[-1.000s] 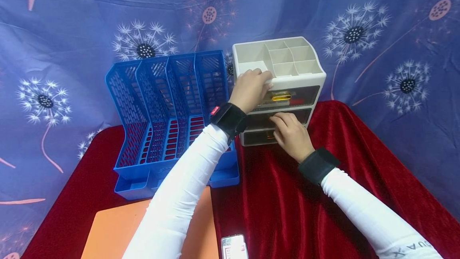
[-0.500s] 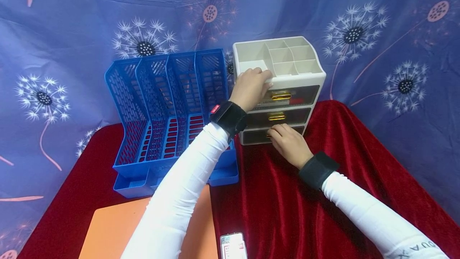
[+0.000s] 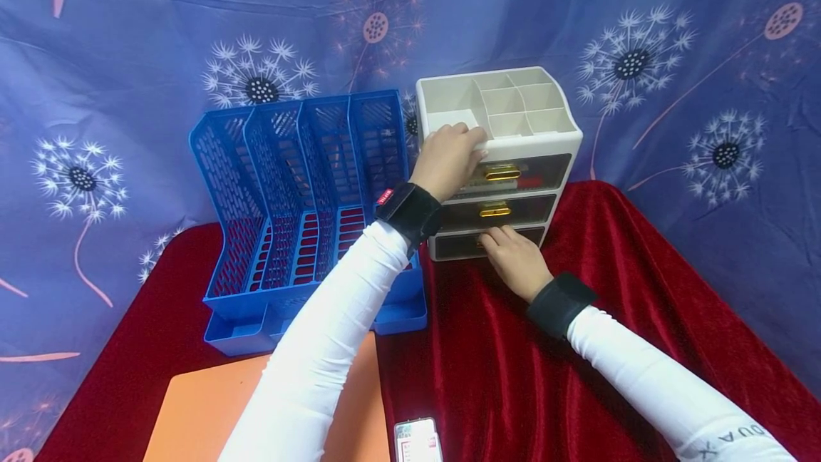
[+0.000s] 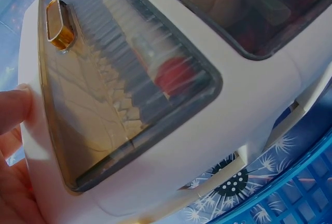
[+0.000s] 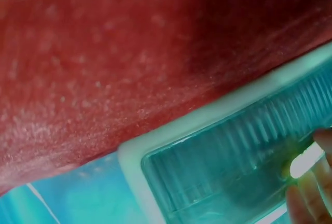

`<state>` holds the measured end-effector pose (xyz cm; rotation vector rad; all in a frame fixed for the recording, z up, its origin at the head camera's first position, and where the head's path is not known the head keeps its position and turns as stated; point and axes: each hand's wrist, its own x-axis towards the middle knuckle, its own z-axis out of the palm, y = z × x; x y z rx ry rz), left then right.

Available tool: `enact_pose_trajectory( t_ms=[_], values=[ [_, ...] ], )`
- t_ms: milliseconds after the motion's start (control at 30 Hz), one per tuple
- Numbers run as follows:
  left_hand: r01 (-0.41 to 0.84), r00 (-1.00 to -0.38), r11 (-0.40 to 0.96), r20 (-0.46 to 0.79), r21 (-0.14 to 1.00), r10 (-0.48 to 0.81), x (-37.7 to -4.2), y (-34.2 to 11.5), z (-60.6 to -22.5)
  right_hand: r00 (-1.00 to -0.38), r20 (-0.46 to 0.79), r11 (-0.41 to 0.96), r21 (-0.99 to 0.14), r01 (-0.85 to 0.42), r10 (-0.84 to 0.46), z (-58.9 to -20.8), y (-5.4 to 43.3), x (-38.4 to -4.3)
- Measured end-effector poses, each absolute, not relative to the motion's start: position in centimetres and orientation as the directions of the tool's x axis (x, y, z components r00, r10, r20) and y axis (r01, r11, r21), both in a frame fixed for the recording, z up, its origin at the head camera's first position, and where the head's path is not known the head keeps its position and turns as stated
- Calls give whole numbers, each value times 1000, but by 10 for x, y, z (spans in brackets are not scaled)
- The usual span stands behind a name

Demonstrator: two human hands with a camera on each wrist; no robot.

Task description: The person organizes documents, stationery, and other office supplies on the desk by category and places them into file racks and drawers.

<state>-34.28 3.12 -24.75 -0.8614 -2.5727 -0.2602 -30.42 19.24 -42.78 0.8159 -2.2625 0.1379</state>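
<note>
A white desktop drawer organizer [image 3: 558, 135] has open compartments on top and three dark see-through drawers with gold handles. My left hand [image 3: 449, 159] grips its top front rim, thumb on the front face in the left wrist view and fingers over the edge. Low on the front, my right hand [image 3: 516, 259] pinches the gold handle [image 5: 306, 163] of the bottom drawer [image 5: 207, 177], which sits flush in the frame. A red-capped marker [image 4: 174, 73] shows through the top drawer [image 4: 98, 115]. The middle drawer's handle [image 3: 495, 210] is uncovered.
Left of the organizer stands a blue file rack [image 3: 256, 298] with several upright slots. An orange board [image 3: 205, 398] lies in front of it, partly under my left forearm. A small white-labelled pack [image 3: 417, 440] lies near the front edge on the red velvet cloth [image 3: 487, 376].
My right hand has moved down from the middle drawer's handle to the bottom drawer's handle, uncovering the middle one. My left hand has stayed on the organizer's rim.
</note>
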Motion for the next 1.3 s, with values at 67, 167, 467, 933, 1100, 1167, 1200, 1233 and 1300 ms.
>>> enact_pose_trajectory(
  t_ms=[67, 167, 467, 933, 1100, 1167, 1200, 1233, 1300],
  values=[
    [609, -723, 792, 437, 40, 535, -343, 31, -247, -551, 646, 802, 168, -573, -529, -429, 192, -304],
    [608, -723, 793, 435, 32, 537, -343, 32, -247, -557, 629, 807, 204, -555, -542, -431, 191, -305],
    [605, -726, 795, 437, 39, 531, -343, 31, -247, -529, 630, 794, 251, -554, -568, -433, 189, -309],
    [606, -729, 794, 436, 52, 528, -342, 31, -247, -528, 613, 783, 264, -564, -587, -431, 189, -308],
    [609, -726, 791, 440, 56, 528, -342, 31, -248, -540, 608, 786, 250, -566, -582, -431, 189, -303],
    [609, -727, 791, 438, 59, 528, -342, 31, -248, -544, 607, 787, 245, -566, -579, -430, 189, -300],
    [609, -728, 791, 439, 59, 527, -341, 31, -247, -543, 610, 788, 241, -566, -577, -429, 189, -298],
    [607, -729, 793, 438, 58, 526, -341, 31, -247, -541, 614, 788, 239, -567, -575, -429, 188, -297],
    [605, -731, 794, 436, 58, 525, -341, 32, -247, -529, 629, 788, 237, -568, -570, -429, 188, -294]
  ],
)
